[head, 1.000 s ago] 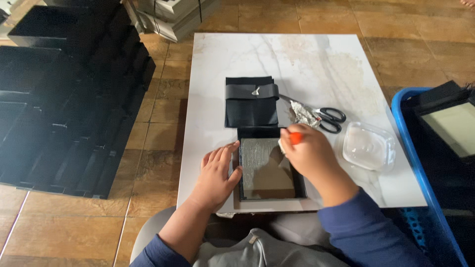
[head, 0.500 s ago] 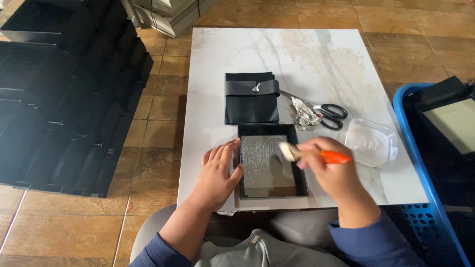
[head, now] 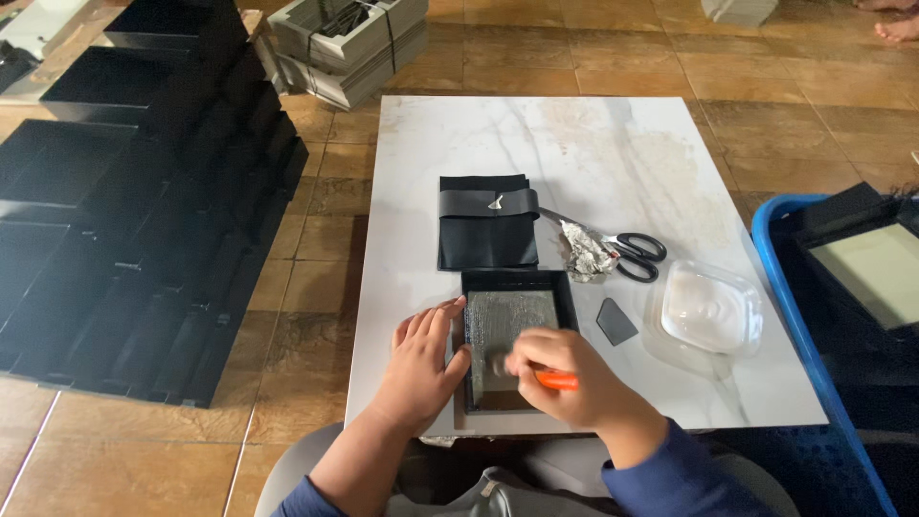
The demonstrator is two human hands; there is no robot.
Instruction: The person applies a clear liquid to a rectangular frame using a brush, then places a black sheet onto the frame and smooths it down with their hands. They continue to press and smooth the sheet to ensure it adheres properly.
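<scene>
Black tray (head: 469,352) is being steadied by the flat, open left hand (head: 421,362); the right hand (head: 567,375), clamping an orange brush (head: 555,380), should be coating it evenly.

The surface (head: 613,144) looks like polished white marble, smooth and faintly veined. Near its front edge the matt black tray (head: 518,287) holds a wet-looking grey sheen. Beside it lie crumpled shiny foil (head: 586,251), a clear glossy plastic container (head: 710,316) and matt black folded cloth (head: 486,222).
</scene>
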